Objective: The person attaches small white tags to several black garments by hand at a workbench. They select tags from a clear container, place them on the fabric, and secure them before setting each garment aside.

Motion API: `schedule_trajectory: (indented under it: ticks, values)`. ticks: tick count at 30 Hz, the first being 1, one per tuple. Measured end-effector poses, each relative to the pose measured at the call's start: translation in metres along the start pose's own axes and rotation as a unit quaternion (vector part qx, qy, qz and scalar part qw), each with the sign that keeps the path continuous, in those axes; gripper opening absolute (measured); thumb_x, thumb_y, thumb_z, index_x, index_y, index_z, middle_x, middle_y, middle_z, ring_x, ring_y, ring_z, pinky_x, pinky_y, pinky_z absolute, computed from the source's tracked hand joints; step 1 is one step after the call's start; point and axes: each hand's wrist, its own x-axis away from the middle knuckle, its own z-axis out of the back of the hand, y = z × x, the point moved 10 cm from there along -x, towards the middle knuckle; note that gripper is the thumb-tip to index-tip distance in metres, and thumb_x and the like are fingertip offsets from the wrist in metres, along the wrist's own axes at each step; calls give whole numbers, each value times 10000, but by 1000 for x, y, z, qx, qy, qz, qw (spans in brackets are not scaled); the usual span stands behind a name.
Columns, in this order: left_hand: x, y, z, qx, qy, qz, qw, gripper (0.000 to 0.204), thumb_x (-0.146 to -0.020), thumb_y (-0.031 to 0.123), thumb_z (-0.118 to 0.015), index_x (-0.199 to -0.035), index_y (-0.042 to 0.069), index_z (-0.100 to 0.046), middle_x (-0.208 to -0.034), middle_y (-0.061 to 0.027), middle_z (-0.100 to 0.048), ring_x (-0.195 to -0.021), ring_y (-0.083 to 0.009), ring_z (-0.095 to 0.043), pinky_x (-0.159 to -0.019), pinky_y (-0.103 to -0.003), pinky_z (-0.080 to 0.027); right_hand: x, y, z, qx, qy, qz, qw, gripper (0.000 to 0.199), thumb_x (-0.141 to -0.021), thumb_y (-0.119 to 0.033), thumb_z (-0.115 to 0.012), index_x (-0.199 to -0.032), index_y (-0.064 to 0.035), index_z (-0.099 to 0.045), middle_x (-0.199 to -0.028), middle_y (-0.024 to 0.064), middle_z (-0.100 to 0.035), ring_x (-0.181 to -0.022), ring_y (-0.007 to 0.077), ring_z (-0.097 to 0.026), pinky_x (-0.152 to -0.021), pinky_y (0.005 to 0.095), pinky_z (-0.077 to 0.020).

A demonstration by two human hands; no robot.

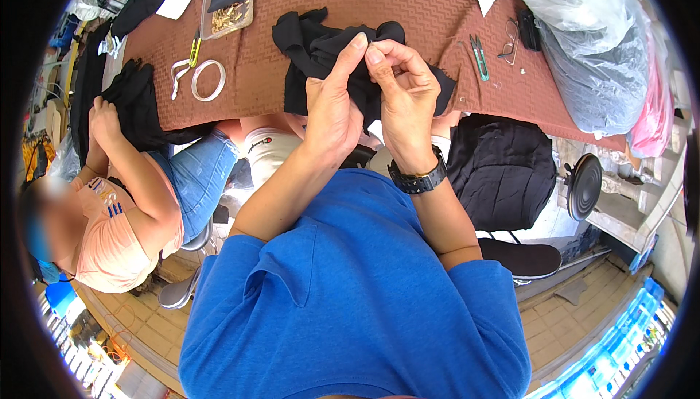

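Above the table's near edge my left hand (pixel 337 111) and my right hand (pixel 408 100) meet with fingertips almost touching. The left fingers are curled in, with the thumb pointing up toward the right hand. On the right hand, thumb and index finger are pinched together, and a dark watch circles that wrist. Whatever the fingertips hold is too small to make out. Below and behind the hands lies a crumpled black garment (pixel 310 43) on the brown tablecloth (pixel 248 71), partly hidden by them.
Left: plastic box (pixel 227 1) with small gold-coloured pieces, yellow thread snips (pixel 195 52), white tape roll (pixel 208 80). A co-worker (pixel 124 217) handles black fabric (pixel 137 100). Right: green-handled snips (pixel 479 57), eyeglasses (pixel 510 43), large plastic bag (pixel 590 56), black cloth pile (pixel 499 173).
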Motion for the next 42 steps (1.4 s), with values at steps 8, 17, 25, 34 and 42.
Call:
schedule_trajectory:
  ticks: [8,17,25,34,42]
  values:
    - [0,2,-1,27,21,1,999,110,-950,142,-729,-1009,50,-735,-979,14,-704,-923,-61,-625,-852,-256,-491,-1,2,0,6,-2,3,1000,119,-910,19,-734,-1028,2,-734,-895,-14,-628,-816,51,-559,-773,204,-477]
    - [-3,1,1,36,21,4,999,117,-945,146,-734,-1000,43,-737,-974,9,-712,-922,-59,-630,-854,-253,-491,-3,2,-1,20,-1,7,1000,119,-912,21,-731,-1029,4,-733,-884,-17,-601,-808,50,-545,-756,202,-465]
    - [-4,-1,4,41,29,10,999,137,-942,148,-738,-1009,29,-735,-983,6,-709,-932,-62,-626,-862,-254,-492,-5,1,-1,40,4,13,999,126,-904,22,-739,-1029,6,-743,-880,-15,-599,-797,51,-548,-746,199,-472]
    - [-6,6,3,6,35,-33,999,115,-948,132,-729,-1013,36,-729,-963,0,-712,-890,-68,-623,-812,-248,-495,-7,3,0,6,0,-33,999,130,-901,16,-745,-1030,14,-735,-906,10,-676,-820,63,-604,-756,210,-507]
    - [-5,7,3,-22,11,-59,998,94,-958,123,-716,-1000,40,-718,-946,-11,-712,-847,-83,-632,-779,-253,-506,-7,-5,0,-9,-4,-6,1000,232,-919,-14,-735,-1121,-12,-622,-933,51,-675,-829,82,-621,-741,226,-515]
